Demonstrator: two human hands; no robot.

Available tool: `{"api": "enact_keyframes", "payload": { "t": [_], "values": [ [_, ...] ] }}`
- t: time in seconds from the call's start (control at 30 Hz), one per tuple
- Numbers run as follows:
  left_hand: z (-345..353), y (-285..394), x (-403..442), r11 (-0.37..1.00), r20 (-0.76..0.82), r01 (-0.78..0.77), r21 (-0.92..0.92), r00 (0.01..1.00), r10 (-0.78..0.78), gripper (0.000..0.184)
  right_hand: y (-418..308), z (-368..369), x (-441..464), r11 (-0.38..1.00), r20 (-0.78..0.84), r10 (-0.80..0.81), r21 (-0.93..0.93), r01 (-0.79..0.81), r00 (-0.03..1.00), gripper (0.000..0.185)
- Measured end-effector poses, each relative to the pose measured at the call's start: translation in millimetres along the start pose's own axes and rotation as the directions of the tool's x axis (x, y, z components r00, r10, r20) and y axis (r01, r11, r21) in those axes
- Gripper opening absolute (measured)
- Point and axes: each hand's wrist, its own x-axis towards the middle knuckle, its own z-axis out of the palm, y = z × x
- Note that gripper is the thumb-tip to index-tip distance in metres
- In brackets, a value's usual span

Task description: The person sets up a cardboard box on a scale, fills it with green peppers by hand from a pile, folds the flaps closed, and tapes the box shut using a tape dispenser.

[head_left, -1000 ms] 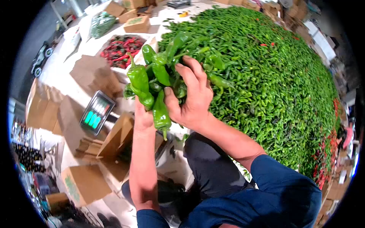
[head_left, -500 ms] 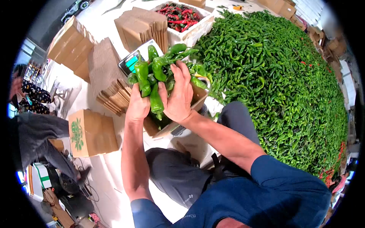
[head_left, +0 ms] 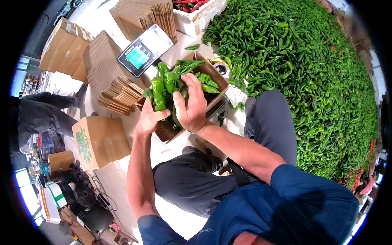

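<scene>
Item: bunch of glossy green peppers (head_left: 158,93), held between the two grips, above the open brown cardboard box (head_left: 163,134).
Left grip (head_left: 154,116): under the near end of the bunch, thumb laid across the lower tip of a long pepper; the other fingers are partly hidden beneath.
Right grip (head_left: 187,102): on the right flank of the bunch, fingers curved over it and parted from the thumb, pinching peppers between them.
Item: more green peppers (head_left: 207,83), near the box's right corner, just beyond the right grip; whether held or resting cannot be told.
Item: scale display (head_left: 138,56), black and white with lit green panels, near the box's upper-left edge.
Item: roll of tape (head_left: 221,70), pale, beside the box's right corner.
Item: broad heap of green peppers (head_left: 294,81), along the right edge of the pale floor (head_left: 118,181).
Item: white foam crate (head_left: 194,22) of red peppers, beyond the box.
Item: stack of flattened brown cardboard (head_left: 107,73), left of the box.
</scene>
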Motion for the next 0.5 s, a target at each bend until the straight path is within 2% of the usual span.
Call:
{"api": "enact_keyframes", "payload": {
  "t": [0.17, 0.3, 0.37, 0.5],
  "values": [
    [-3, -15, 1, 0.999, -0.012, 0.038, 0.013, 0.999, -0.038, 0.091, 7, 8, -5, 0.989, -0.006, 0.134, 0.061, -0.134, 0.991, 0.041],
    [-6, -18, -1, 0.995, -0.012, 0.092, 0.025, 0.996, -0.091, 0.089, 9, 12, 0, 0.982, -0.06, 0.163, 0.11, -0.156, 0.985, 0.034],
    [-7, -16, 2, 0.994, 0.006, 0.102, 0.041, 0.995, -0.102, 0.089, 11, 12, 3, 0.961, -0.076, 0.239, 0.163, -0.224, 0.968, 0.027],
    [-7, -19, 5, 0.991, 0.029, 0.088, 0.105, 0.995, -0.091, 0.101, 23, 14, 7, 0.922, -0.075, 0.336, 0.231, -0.312, 0.939, 0.019]
  ]
}}
